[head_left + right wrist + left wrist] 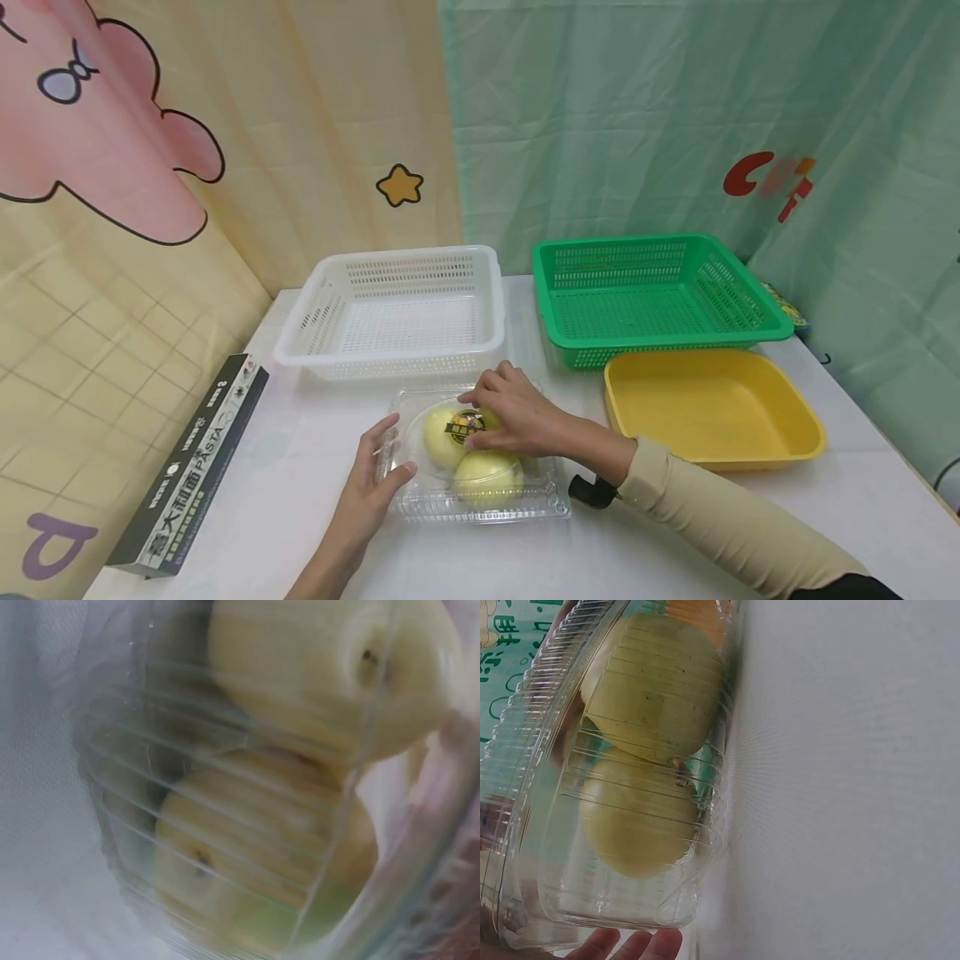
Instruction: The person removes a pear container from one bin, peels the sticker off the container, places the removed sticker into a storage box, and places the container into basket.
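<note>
A clear plastic fruit box [551,504] with a ridged lid stands on the table, holding pale yellow round pears [487,479]. My left hand [367,479] holds the box's left side, thumb over the edge, with its fingers [634,945] against the end wall. The right hand [517,412] reaches across the top, fingers bent and spread from the thumb, resting on the lid around a black round label [465,425]. It covers part of the pears. Through the plastic, the right wrist view shows two pears [262,847] up close, blurred.
Behind the box stand a white basket [405,367] and a green basket [667,342]. A yellow tray [712,454] sits to the right, near my right forearm. A long black pasta box [191,467] lies at the left. Curtains hang behind the table [285,483].
</note>
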The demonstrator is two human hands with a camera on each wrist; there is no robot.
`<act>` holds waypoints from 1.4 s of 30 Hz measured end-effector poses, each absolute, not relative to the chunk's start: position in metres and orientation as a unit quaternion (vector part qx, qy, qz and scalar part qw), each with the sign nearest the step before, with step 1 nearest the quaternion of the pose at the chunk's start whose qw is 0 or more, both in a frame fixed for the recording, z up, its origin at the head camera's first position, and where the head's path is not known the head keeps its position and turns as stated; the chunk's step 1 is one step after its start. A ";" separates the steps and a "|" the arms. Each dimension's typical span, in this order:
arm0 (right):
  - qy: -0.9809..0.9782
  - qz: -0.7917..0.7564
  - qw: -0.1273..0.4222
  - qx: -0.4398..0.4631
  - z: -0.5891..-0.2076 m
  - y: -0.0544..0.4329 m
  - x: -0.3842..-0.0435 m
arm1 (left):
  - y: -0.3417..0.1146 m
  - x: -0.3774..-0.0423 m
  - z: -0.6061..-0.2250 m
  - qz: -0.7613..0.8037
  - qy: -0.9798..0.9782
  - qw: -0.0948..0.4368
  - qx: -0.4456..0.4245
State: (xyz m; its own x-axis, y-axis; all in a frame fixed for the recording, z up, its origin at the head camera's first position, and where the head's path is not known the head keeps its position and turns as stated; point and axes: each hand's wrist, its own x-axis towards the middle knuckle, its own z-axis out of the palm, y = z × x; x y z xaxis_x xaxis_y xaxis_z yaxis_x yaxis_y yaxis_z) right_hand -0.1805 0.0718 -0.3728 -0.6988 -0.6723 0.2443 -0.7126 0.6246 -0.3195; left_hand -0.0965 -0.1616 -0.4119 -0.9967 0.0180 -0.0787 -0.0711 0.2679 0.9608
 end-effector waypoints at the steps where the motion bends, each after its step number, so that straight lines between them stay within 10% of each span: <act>1: -0.899 0.198 0.054 0.388 -0.373 0.072 -0.180 | -0.162 -0.097 -0.412 0.605 0.795 0.036 -0.017; 42: -0.882 0.226 0.061 0.409 -0.376 0.072 -0.182 | -0.161 -0.097 -0.413 0.597 0.801 0.032 -0.017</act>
State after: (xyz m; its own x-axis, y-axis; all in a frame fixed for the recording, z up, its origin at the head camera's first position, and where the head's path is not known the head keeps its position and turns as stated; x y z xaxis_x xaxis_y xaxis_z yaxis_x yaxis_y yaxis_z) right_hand -0.1817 0.0719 -0.3760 -0.6587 -0.6931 0.2929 -0.7485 0.5642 -0.3484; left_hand -0.0974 -0.1615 -0.4132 -0.9974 0.0115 -0.0706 -0.0644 0.2858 0.9561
